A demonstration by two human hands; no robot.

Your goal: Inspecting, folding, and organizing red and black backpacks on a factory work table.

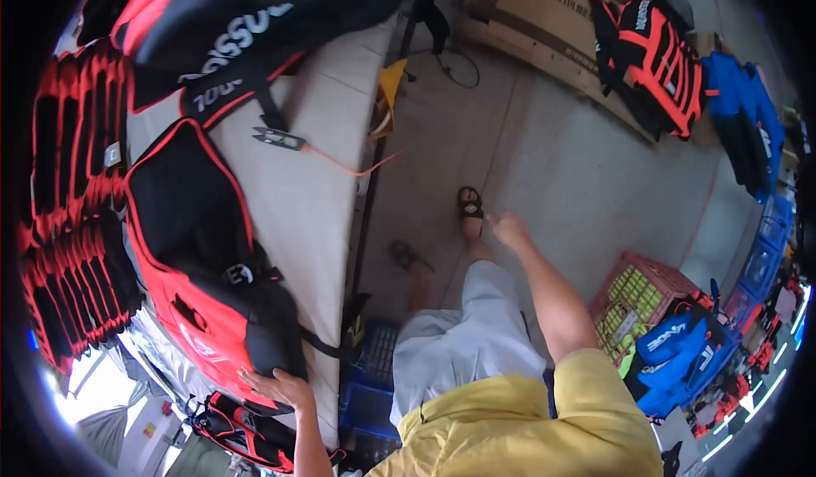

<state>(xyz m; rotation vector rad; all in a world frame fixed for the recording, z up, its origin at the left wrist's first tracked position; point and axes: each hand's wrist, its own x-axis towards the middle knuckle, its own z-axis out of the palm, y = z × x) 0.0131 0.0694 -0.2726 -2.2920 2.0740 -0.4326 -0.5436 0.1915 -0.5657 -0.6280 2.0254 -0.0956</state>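
My left hand [276,388] lies with its fingers stretched out on the lower end of a red and black bag [200,324]. That bag rests along the left part of a pale table [297,188]. My right hand [508,229] hangs over the floor at my side, away from the table, with its fingers loosely apart and nothing visible in them. Farther up the table, a pair of thread snips [280,139] with an orange cord lies beside another large black and red bag [229,44].
Stacked red-edged black pieces [81,137] stand at the far left. Blue crates [370,400] sit under the table. On the right are a pink crate [637,286], a blue bag [676,354] and a black and orange bag [650,65] by a large cardboard box [544,31].
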